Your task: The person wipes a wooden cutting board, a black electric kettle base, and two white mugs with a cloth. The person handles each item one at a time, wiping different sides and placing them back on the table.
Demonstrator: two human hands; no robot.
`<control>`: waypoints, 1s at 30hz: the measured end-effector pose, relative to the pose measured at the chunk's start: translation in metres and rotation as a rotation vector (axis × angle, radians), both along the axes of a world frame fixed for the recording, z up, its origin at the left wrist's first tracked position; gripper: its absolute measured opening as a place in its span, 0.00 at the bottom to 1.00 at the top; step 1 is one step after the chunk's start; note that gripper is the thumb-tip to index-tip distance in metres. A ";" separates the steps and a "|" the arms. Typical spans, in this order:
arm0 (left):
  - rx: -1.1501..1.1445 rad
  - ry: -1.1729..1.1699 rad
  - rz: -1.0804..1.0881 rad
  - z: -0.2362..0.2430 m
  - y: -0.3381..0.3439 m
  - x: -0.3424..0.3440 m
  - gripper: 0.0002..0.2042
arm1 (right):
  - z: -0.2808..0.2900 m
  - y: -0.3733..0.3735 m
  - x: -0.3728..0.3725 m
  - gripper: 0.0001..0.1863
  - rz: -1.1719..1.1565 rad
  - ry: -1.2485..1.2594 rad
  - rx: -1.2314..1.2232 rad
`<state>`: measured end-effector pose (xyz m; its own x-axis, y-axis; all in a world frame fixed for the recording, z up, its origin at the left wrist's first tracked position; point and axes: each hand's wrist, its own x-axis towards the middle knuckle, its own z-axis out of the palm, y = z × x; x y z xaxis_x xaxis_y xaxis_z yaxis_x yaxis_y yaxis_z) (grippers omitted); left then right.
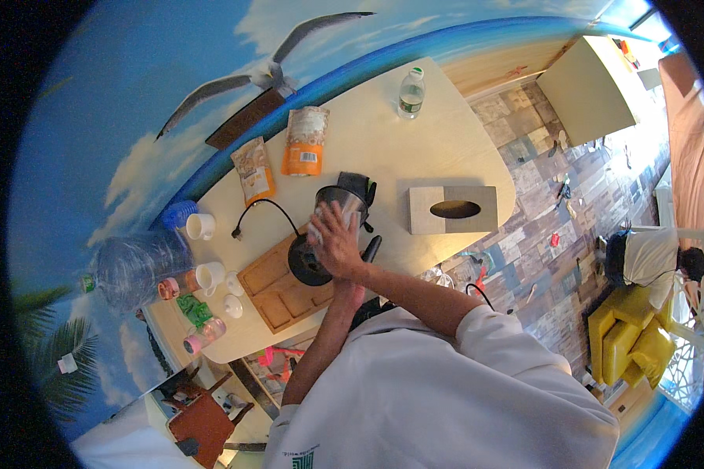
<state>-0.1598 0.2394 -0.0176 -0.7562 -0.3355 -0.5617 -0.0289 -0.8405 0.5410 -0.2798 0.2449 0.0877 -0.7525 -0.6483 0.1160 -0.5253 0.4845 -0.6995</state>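
A shiny kettle with a black handle lies at the middle of the table, its round opening toward the far left. Over its near side spreads my right hand, fingers stretched, with what looks like white tissue under them. My left hand comes up beneath the right wrist; its fingers are hidden there, so what they touch does not show. Just left of the hands is a black round piece, partly over a brown wooden tray with compartments. A black cord with a plug curves out beyond the tray.
Two orange-and-tan pouches stand at the back, and a clear bottle farther right. A tissue box sits right of the kettle. On the left are white mugs, a large water jug and a pink-capped bottle.
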 end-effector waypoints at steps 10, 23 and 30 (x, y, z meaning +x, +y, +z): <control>0.122 -0.272 -0.070 0.010 -0.012 0.013 0.18 | -0.012 0.003 -0.059 0.26 0.451 0.214 -0.075; -0.175 -0.340 -0.264 0.006 -0.027 0.013 0.20 | 0.019 0.011 -0.025 0.28 0.218 0.029 0.010; -0.115 -0.320 0.188 0.086 0.005 -0.018 0.15 | 0.035 0.028 0.009 0.36 0.119 0.261 -0.059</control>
